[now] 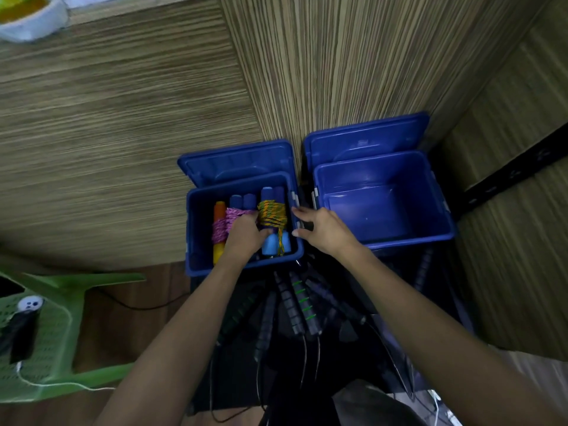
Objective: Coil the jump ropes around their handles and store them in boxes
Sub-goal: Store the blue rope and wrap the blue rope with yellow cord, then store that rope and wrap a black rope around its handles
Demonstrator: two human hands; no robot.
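Two open blue boxes stand side by side, lids tilted back. The left box (196,238) holds an orange-and-yellow-handled rope wound in pink cord (218,229), a blue-handled bundle with pink cord (242,202) and a blue-handled bundle wound in yellow-green cord (272,214). My left hand (246,233) is inside this box, with its fingers curled over the middle blue-handled bundle. My right hand (322,229) rests with straight fingers on the left box's right rim. The right box (384,207) has nothing in it.
Several uncoiled jump ropes with dark handles (295,302) lie on a dark surface just in front of the boxes. A green plastic chair (52,339) carrying a small device stands at the left. Wood-grain panels surround the boxes behind and to the right.
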